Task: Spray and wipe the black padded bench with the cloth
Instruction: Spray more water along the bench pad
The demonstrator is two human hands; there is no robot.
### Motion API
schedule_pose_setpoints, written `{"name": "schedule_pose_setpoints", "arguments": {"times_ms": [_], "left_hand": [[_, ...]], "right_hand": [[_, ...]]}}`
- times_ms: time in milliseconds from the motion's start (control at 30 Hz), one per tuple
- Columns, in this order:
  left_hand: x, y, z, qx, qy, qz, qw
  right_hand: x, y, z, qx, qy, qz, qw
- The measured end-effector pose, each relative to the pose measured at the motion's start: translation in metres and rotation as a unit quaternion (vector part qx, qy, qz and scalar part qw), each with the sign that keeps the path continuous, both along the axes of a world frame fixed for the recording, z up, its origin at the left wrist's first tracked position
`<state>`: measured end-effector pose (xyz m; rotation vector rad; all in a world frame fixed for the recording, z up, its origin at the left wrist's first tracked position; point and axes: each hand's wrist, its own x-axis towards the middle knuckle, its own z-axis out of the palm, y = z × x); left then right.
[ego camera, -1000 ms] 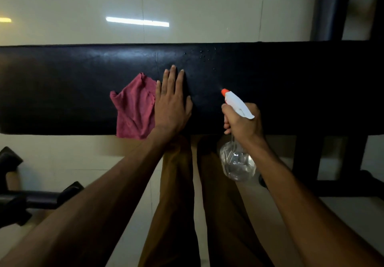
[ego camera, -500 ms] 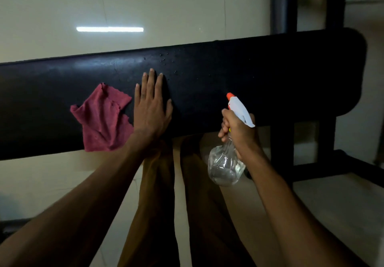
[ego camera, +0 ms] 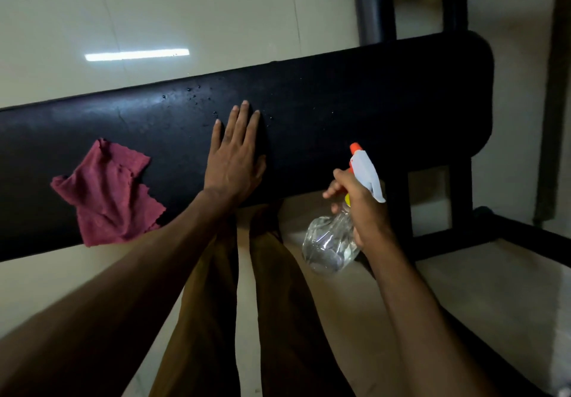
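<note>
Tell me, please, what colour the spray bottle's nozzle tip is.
Orange, on the spray bottle in the right hand; head view.

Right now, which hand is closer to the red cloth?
Left. The left hand lies flat on the bench just right of the cloth; the right hand holds the spray bottle farther right.
</note>
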<state>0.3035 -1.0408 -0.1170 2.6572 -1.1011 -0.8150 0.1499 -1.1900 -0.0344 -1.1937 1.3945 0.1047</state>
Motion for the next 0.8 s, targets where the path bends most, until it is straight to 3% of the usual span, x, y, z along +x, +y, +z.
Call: {"name": "schedule_pose_setpoints", "arguments": {"times_ms": [133, 267, 500, 667, 800], "left_hand": [[-0.003, -0.008, 0.004, 0.024, 0.005, 0.027, 0.999], [-0.004, -0.011, 0.006, 0.021, 0.016, 0.030, 0.999], [-0.008, -0.040, 0.005, -0.038, 0.016, -0.036, 0.999], [-0.018, -0.058, -0.001, -0.032, 0.007, -0.039, 0.999], [-0.029, -0.064, -0.003, -0.042, 0.014, -0.075, 0.996]], "right_hand": [[-0.002, -0.018, 0.006, 0.005, -0.019, -0.027, 0.999], [-0.011, -0.042, 0.012, -0.017, 0.024, -0.052, 0.998], [-0.031, -0.085, 0.022, -0.056, -0.023, -0.127, 0.990], [-0.035, -0.115, 0.022, -0.089, 0.003, -0.226, 0.970], [-0.046, -0.130, 0.027, -0.108, 0.002, -0.241, 0.965]]}}
